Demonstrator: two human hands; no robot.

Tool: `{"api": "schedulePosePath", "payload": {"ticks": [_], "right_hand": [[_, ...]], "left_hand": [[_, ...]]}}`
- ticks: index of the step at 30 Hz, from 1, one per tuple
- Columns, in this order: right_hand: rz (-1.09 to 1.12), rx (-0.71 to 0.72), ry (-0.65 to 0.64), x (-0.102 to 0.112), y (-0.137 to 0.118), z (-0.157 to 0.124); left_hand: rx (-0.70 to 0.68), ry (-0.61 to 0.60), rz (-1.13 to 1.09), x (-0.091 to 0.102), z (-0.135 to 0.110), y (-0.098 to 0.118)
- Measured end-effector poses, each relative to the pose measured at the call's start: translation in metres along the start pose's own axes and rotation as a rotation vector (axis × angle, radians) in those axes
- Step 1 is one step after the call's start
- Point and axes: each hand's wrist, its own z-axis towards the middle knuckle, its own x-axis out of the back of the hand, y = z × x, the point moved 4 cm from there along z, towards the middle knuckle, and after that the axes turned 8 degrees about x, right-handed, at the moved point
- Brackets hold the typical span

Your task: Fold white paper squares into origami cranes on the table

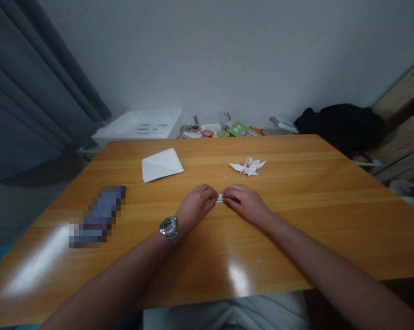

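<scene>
Between my hands, just above or on the wooden table (207, 266), is a small folded piece of white paper (220, 198). My left hand (199, 205), with a metal watch (169, 228) on its wrist, pinches the paper's left end. Closed on its right end are the fingers of my right hand (246, 201). Most of the paper is hidden by my fingertips. Beyond my right hand lie white folded paper cranes (249, 167), heaped so that I cannot tell how many. A thin white sliver (225, 176) lies left of them.
A stack of white paper sheets (162, 165) lies at the back left. Nearer on the left is a pixelated, phone-like object (102, 213). Past the far edge stand a white tray (138, 123), a green packet (243, 129) and a black bag-like bundle (340, 123).
</scene>
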Motion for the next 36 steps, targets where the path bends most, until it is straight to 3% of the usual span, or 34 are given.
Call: {"api": "schedulePosePath", "payload": {"ticks": [8, 14, 22, 36], "right_hand": [[0.024, -0.094, 0.030, 0.002, 0.001, -0.001], [-0.003, -0.023, 0.013, -0.001, 0.005, -0.001], [0.034, -0.033, 0.032, 0.000, 0.006, 0.001], [-0.004, -0.019, 0.003, 0.000, 0.010, -0.003]], "left_hand": [[0.053, 0.028, -0.015, 0.000, 0.000, -0.003], [0.058, 0.017, -0.027, -0.001, 0.002, -0.003], [0.005, -0.007, -0.003, -0.004, 0.002, -0.004], [0.062, -0.001, 0.080, -0.007, 0.005, -0.004]]}}
